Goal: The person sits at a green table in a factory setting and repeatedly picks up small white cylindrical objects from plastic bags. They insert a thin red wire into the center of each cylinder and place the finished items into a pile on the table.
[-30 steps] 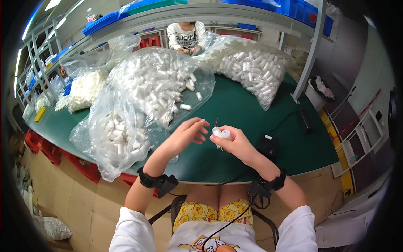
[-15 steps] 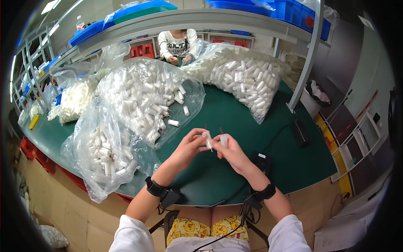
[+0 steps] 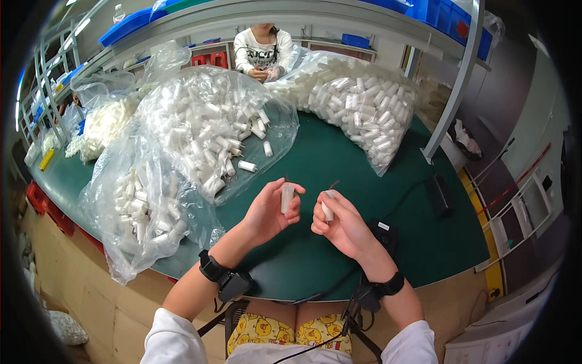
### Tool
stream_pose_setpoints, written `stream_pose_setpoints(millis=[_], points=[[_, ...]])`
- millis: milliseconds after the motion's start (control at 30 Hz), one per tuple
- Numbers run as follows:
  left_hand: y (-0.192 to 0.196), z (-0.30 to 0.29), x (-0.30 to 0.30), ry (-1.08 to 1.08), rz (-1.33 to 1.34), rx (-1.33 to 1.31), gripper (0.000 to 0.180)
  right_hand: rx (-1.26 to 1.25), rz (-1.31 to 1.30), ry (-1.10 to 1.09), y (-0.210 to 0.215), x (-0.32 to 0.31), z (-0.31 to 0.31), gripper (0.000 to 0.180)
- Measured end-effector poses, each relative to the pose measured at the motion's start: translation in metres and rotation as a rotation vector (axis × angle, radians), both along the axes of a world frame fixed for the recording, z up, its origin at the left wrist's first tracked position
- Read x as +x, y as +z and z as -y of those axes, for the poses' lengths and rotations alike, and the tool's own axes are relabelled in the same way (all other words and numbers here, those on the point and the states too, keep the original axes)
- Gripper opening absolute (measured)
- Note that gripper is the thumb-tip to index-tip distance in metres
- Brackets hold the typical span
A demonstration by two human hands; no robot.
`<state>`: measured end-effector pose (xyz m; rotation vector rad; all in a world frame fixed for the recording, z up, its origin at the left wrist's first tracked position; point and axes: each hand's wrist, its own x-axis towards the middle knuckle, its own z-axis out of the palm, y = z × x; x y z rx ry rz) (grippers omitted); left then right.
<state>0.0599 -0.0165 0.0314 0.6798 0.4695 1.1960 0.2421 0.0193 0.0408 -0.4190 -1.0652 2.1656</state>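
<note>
Above the green table, my left hand (image 3: 271,209) is closed around a white cylinder (image 3: 286,199) with a thin dark wire at its top. A short gap away, my right hand (image 3: 341,219) grips a second white cylinder (image 3: 328,209), from whose upper end a thin red wire sticks out. The fingers hide part of each cylinder. Just beyond my hands, a loose white cylinder (image 3: 247,165) lies at the mouth of an open clear plastic bag (image 3: 285,130) full of similar pieces. Another one (image 3: 268,148) lies close by it.
A second clear bag of white cylinders (image 3: 136,209) sits at the left; a bulging one (image 3: 370,115) lies far right. A black power adapter (image 3: 439,194) and cables rest on the green table (image 3: 418,249). A metal post (image 3: 451,91) rises at the right. Across the table sits a person (image 3: 264,51).
My hands have moved apart, each with a white cylinder; before, they were together with the pieces close. The whole view has shifted slightly.
</note>
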Motion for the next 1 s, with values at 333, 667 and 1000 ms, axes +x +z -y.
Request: stream_pose_setpoints(millis=[333, 667, 1000], points=[[-0.007, 0.000, 0.003, 0.003, -0.033, 0.009, 0.041, 1.312, 1.336, -0.350, 0.034, 0.078, 0.042, 0.046], [0.001, 0.005, 0.010, 0.068, -0.029, 0.098, 0.036, 1.465, 1.489, -0.420, 0.017, 0.140, 0.017, 0.040], [0.069, 0.060, 0.015, 0.123, -0.010, 0.169, 0.030, 1.515, 1.680, -0.412, 0.016, 0.174, -0.056, 0.042]])
